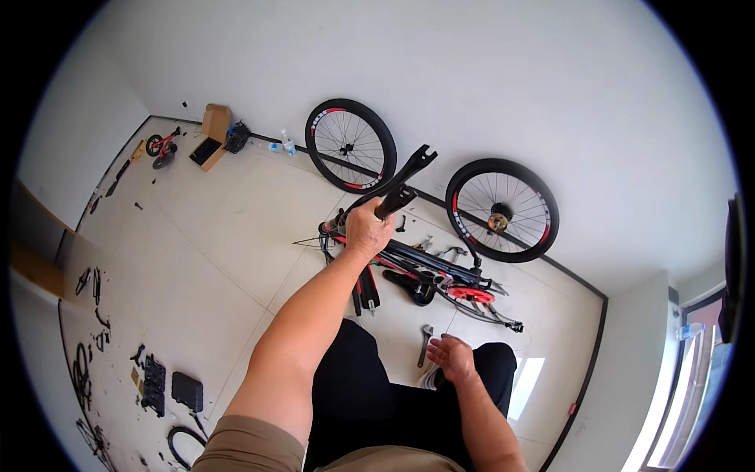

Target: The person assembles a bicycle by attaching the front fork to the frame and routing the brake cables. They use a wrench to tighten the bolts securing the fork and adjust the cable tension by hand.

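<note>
Pale tiles point(220, 267) bear a bicycle frame point(429, 256), the left hand point(370, 228) clasping a black fork point(395, 201) over the frame's front end, the right hand point(453, 359) loosely uncurled nearer its rear

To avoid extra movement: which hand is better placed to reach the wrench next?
Probably the right hand: it looks empty and appears nearer the wrench, while the left hand grips the black fork.

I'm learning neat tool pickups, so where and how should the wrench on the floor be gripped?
Probably mid-handle, from above and slightly from the right. The wrench lies on the floor, its wider head pointing away from the person and its slim handle toward them. The open right hand is just to its right.
</note>
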`<state>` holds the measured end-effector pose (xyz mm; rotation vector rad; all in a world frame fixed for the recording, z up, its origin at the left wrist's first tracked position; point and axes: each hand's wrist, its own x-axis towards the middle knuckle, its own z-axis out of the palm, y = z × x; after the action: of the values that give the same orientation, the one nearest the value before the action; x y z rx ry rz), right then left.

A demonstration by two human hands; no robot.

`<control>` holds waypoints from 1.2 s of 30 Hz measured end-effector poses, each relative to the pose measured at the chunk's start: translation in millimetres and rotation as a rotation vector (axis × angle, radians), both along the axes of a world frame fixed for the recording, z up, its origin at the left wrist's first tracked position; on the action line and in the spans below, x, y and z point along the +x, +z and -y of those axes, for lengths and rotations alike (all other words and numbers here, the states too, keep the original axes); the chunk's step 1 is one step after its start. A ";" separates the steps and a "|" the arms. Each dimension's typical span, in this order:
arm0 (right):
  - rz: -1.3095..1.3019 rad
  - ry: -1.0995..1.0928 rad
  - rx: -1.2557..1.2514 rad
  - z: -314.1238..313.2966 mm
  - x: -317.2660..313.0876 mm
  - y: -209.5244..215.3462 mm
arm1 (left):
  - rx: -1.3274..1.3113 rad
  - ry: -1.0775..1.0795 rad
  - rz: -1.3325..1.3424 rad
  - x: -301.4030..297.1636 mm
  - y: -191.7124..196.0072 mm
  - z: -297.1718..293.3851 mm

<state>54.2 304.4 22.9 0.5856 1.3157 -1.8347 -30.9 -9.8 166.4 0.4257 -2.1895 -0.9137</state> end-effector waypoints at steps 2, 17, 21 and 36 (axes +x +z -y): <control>-0.010 0.042 0.062 -2.1 3.5 2.4 | -0.011 0.035 -0.045 1.3 -11.3 -5.7; -0.023 0.102 0.089 -18.0 11.7 -5.5 | -0.083 0.134 -0.179 -11.3 -16.8 -33.6; -0.025 0.118 0.107 -15.1 13.7 -4.5 | -0.042 0.064 -0.088 -10.8 -14.9 -23.2; -0.024 0.065 0.125 -5.4 11.6 -6.1 | 0.005 -0.200 0.168 -15.4 16.0 13.5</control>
<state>65.8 309.7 16.8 0.5816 1.4562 -1.7209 -46.3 -23.3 182.4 0.2993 -2.4170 -1.0218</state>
